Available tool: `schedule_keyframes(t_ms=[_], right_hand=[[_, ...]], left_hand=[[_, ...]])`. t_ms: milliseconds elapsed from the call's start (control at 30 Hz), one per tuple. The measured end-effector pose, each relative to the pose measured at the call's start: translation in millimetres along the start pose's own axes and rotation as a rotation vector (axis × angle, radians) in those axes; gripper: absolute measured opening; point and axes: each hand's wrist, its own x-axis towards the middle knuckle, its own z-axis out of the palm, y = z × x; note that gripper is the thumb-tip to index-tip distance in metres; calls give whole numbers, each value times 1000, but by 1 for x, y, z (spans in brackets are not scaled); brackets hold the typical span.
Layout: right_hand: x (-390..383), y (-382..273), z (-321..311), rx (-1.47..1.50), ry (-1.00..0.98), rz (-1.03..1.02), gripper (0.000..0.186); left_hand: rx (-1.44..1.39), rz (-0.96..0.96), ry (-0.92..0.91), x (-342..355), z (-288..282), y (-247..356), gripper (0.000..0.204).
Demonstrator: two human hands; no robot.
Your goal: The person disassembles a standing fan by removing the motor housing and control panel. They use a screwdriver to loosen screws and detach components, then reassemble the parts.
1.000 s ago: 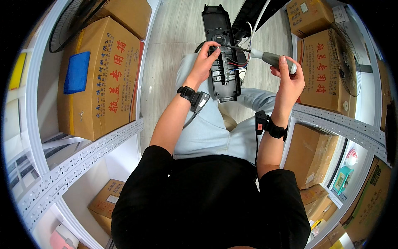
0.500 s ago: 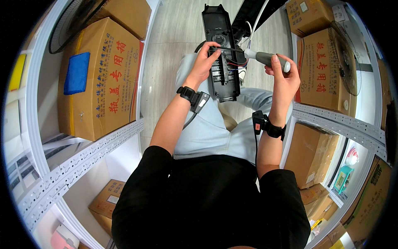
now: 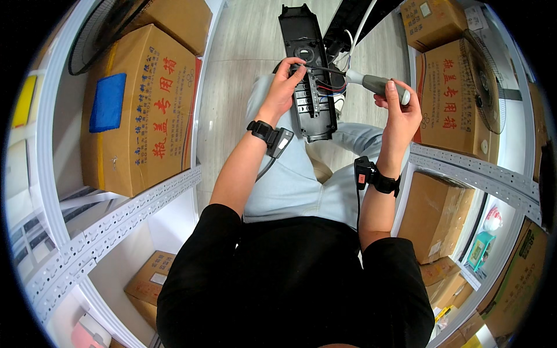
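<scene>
I find the right hand (image 3: 403, 113) gripping the screwdriver (image 3: 376, 85); what the left hand (image 3: 281, 90) pinches I cannot tell. The housing (image 3: 317, 126) sits by the legs (image 3: 278, 185), wires (image 3: 332, 89) exposed: work, I judge, unfinished

Left hand (image 3: 282, 90): at shaft end of screwdriver (image 3: 374, 84); thumb and index fingertips drawn close together near tip, contact unclear. Left forearm (image 3: 239, 168): slants from bent elbow toward same end. Right hand (image 3: 401, 113): at handle end of screwdriver, thumb and fingers closed on it. Right forearm (image 3: 380, 206): rises steeply toward handle. Both elbows nearer torso than screwdriver.
</scene>
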Motion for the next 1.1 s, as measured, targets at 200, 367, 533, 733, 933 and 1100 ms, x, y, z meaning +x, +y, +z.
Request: schedule_keyframes(t_ms=[200, 367, 533, 733, 933, 1100], right_hand=[[1, 1, 0, 22, -8, 23, 29], [5, 4, -6, 23, -94, -20, 29], [10, 4, -15, 7, -201, -28, 27], [10, -3, -14, -34, -232, -87, 27], [6, 3, -13, 6, -160, 24, 29], [1, 0, -12, 38, -84, -49, 28]], left_hand=[[34, 5, -5, -1, 0, 2, 21], [28, 4, -10, -1, 1, 2, 20], [6, -10, -12, -1, 0, 1, 17], [26, 1, -37, -2, 3, 4, 18], [48, 26, -23, -1, 1, 3, 19], [58, 13, -24, -4, 11, 10, 39]])
